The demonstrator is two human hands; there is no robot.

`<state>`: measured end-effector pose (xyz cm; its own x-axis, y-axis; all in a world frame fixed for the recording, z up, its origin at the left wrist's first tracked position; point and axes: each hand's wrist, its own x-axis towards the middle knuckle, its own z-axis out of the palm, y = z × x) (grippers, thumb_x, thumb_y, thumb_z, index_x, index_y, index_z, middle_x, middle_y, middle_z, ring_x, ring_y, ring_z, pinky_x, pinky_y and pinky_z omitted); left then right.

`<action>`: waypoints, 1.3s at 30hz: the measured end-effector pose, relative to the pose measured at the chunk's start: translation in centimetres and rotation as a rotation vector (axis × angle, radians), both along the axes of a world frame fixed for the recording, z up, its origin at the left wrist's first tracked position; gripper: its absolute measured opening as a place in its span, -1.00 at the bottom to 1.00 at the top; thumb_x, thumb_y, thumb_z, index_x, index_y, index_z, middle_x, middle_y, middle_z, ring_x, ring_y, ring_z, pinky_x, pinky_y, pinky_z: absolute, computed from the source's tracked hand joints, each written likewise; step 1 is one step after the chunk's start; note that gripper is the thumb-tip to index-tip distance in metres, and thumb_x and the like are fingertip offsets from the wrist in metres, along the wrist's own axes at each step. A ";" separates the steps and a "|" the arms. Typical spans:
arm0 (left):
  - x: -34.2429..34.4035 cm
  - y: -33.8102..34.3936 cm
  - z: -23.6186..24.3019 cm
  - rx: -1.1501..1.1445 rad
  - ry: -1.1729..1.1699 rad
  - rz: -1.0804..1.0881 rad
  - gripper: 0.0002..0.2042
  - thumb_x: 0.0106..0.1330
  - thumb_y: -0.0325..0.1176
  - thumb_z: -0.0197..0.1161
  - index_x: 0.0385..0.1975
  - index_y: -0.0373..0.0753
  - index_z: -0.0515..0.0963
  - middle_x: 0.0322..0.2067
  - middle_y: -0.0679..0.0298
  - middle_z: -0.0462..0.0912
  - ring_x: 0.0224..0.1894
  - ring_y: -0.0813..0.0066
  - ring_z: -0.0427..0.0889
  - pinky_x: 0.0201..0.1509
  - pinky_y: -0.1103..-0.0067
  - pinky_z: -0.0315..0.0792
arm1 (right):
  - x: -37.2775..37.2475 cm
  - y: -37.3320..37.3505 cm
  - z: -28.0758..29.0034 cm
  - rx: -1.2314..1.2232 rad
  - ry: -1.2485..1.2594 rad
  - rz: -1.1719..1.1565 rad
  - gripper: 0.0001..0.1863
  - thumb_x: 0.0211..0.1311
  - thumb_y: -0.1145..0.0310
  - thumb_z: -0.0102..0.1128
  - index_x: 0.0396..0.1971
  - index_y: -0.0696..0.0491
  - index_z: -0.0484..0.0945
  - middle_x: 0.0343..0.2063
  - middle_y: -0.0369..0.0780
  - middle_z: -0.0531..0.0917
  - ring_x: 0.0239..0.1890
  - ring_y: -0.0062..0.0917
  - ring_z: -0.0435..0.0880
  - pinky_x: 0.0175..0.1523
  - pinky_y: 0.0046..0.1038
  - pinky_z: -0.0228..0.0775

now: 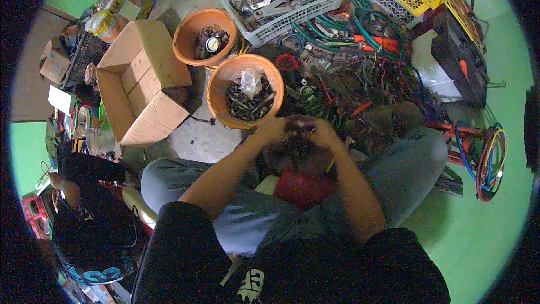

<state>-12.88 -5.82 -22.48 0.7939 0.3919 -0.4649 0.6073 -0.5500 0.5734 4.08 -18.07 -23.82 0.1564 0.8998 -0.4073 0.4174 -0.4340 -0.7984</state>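
Both hands, left (274, 129) and right (322, 131), meet on a small dark part (298, 130), seemingly gripping it, beside an orange bucket (220, 87) of bolts.

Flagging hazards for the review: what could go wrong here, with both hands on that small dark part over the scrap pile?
1. The left hand and right hand are bare around a small dark part; sharp edges could cut them.
2. If it slips, it could vanish into the tangle of wires and hoses below.
3. The orange bucket of metal bits sits close by the left hand; an elbow swing might tip it.
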 end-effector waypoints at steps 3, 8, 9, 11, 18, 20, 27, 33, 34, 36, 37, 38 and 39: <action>-1.7 -2.4 -1.7 -0.014 0.247 -0.116 -0.62 0.21 -0.10 0.26 -0.07 -0.21 0.57 -0.14 0.04 0.66 -0.10 0.02 0.66 -0.03 0.20 0.54 | -1.4 -4.1 -7.8 0.026 -0.163 0.095 -0.65 0.11 0.29 0.30 -0.08 0.05 0.64 -0.21 -0.11 0.70 -0.13 -0.26 0.65 0.04 -0.25 0.45; -5.9 -6.8 -7.9 0.139 0.213 -0.166 -0.77 0.16 -0.31 0.24 -0.19 -0.21 0.58 -0.23 0.04 0.67 -0.11 0.06 0.68 -0.13 0.23 0.59 | -4.0 -6.5 -12.0 -0.094 -0.286 0.331 -0.56 0.06 0.22 0.30 -0.01 -0.01 0.61 -0.08 -0.03 0.66 -0.01 -0.13 0.62 0.14 -0.23 0.42; -6.1 -7.1 -7.9 0.194 0.182 -0.169 -0.79 0.17 -0.34 0.21 -0.21 -0.21 0.59 -0.23 0.04 0.66 -0.11 0.07 0.69 -0.14 0.23 0.59 | -4.1 -6.3 -12.6 -0.105 -0.261 0.340 -0.54 0.06 0.20 0.30 0.01 -0.02 0.61 -0.05 -0.02 0.64 0.01 -0.13 0.61 0.15 -0.23 0.41; -4.8 -7.5 -4.7 0.186 0.294 -0.177 -0.80 0.20 -0.38 0.15 -0.20 -0.20 0.59 -0.22 0.04 0.66 -0.11 0.06 0.69 -0.15 0.22 0.59 | -4.5 -5.3 -8.8 -0.232 -0.231 0.330 -0.53 0.08 0.20 0.30 0.03 -0.01 0.59 -0.04 -0.03 0.64 0.05 -0.14 0.59 0.19 -0.24 0.38; -5.4 -6.4 -9.9 0.254 0.200 -0.010 -0.79 0.26 -0.38 0.09 -0.16 -0.21 0.56 -0.22 0.03 0.66 -0.11 0.04 0.68 -0.15 0.20 0.58 | -4.4 -5.3 -7.9 -0.053 -0.210 0.265 -0.54 0.15 0.15 0.30 0.06 -0.06 0.58 0.00 -0.05 0.63 0.13 -0.16 0.55 0.28 -0.28 0.30; -4.0 -6.1 -9.3 0.168 0.222 0.048 -0.78 0.26 -0.37 0.11 -0.14 -0.22 0.55 -0.19 0.01 0.64 -0.09 0.02 0.66 -0.12 0.21 0.57 | -4.3 -5.3 -5.8 -0.119 -0.180 0.189 -0.54 0.16 0.12 0.30 0.06 -0.06 0.58 0.01 -0.05 0.63 0.12 -0.15 0.55 0.27 -0.24 0.30; -2.4 -4.7 -7.7 0.132 -0.217 0.209 -0.73 0.21 -0.26 0.27 -0.17 -0.26 0.57 -0.21 -0.04 0.64 -0.08 -0.07 0.63 -0.05 0.24 0.53 | -3.6 -4.6 -3.3 -0.117 -0.053 0.047 -0.54 0.21 0.06 0.29 0.00 0.05 0.60 -0.04 -0.05 0.65 0.04 -0.16 0.59 0.19 -0.21 0.35; -0.7 -2.0 -3.1 -0.006 -0.392 0.406 -0.71 0.20 -0.21 0.36 -0.17 -0.25 0.65 -0.33 0.02 0.70 -0.27 0.06 0.67 -0.10 0.36 0.50 | -1.6 -2.8 -3.9 0.244 -0.088 -0.273 -0.61 0.23 0.22 0.30 -0.04 0.17 0.60 -0.14 -0.06 0.68 -0.08 -0.27 0.66 0.07 -0.33 0.44; -0.4 -1.6 -2.1 -0.108 -0.403 0.450 -0.71 0.22 -0.21 0.36 -0.18 -0.27 0.65 -0.35 0.07 0.70 -0.29 0.15 0.66 -0.11 0.39 0.50 | -1.4 -2.5 -3.7 0.272 -0.130 -0.328 -0.62 0.23 0.23 0.30 -0.05 0.17 0.60 -0.16 -0.08 0.69 -0.09 -0.31 0.66 0.06 -0.36 0.44; -0.2 -1.0 0.0 -0.311 -0.420 0.537 -0.71 0.25 -0.19 0.35 -0.20 -0.29 0.65 -0.39 0.15 0.70 -0.34 0.34 0.64 -0.13 0.45 0.48 | -1.0 -1.8 -3.4 0.329 -0.208 -0.437 -0.63 0.23 0.24 0.30 -0.07 0.18 0.60 -0.20 -0.13 0.69 -0.13 -0.39 0.67 0.03 -0.42 0.45; 0.2 -0.7 1.5 -0.337 -0.343 0.561 -0.71 0.27 -0.20 0.33 -0.21 -0.31 0.65 -0.39 0.18 0.69 -0.35 0.40 0.61 -0.15 0.47 0.48 | -0.5 -1.5 -3.2 0.330 -0.083 -0.495 -0.64 0.23 0.25 0.30 -0.08 0.19 0.60 -0.22 -0.14 0.69 -0.16 -0.44 0.67 0.01 -0.44 0.45; 0.7 -0.3 3.0 -0.363 -0.267 0.583 -0.71 0.29 -0.20 0.32 -0.22 -0.33 0.65 -0.40 0.21 0.69 -0.36 0.47 0.59 -0.17 0.49 0.47 | 0.3 -1.2 -3.1 0.330 0.043 -0.552 -0.65 0.23 0.26 0.31 -0.09 0.19 0.60 -0.24 -0.16 0.69 -0.19 -0.48 0.66 -0.02 -0.47 0.45; 0.7 0.0 3.8 -0.386 -0.190 0.615 -0.71 0.30 -0.20 0.31 -0.23 -0.35 0.64 -0.40 0.24 0.68 -0.37 0.53 0.56 -0.19 0.52 0.46 | 0.5 -0.7 -2.3 0.329 0.173 -0.598 -0.65 0.22 0.26 0.31 -0.10 0.19 0.61 -0.25 -0.18 0.69 -0.21 -0.52 0.66 -0.04 -0.49 0.45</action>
<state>-12.16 -5.80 -18.68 0.5641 0.6278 -0.5363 0.6118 0.1183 0.7821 4.58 -18.80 -26.09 0.6202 0.7604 -0.1926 0.0376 -0.2741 -0.9610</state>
